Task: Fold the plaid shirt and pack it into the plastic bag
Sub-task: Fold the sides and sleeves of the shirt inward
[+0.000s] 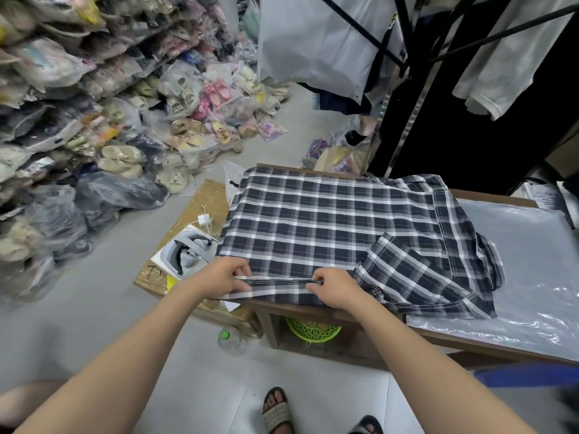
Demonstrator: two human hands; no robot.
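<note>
The print on the packets (94, 120) heaped at the left was too blurred to be read; a white box (185, 249) on the floor just beside the table (329, 311) showed only a grey shape, and no words could be made out on it.

The plaid shirt (329, 220) was spread flat on the wooden table; its right part, with a sleeve turned over it, lay on the clear plastic bag (517, 261), which was laid flat on the right side of the table.

Both arms were stretched forward and down from the camera; the near hem of the shirt was pinched by the left hand (224, 277) and by the right hand (333, 288), with the fingers curled narrowly over the edge and a short strip of hem pulled straight between them; the hands were near each other but apart.

The fingertips were partly hidden under the cloth; the far collar end of the shirt was crumpled and hard to make out; under the table only part of a green basket (313, 330) was seen; a bottle (232, 339) on the floor was half covered by the table leg; the right edge of the bag was cut off by the frame.
</note>
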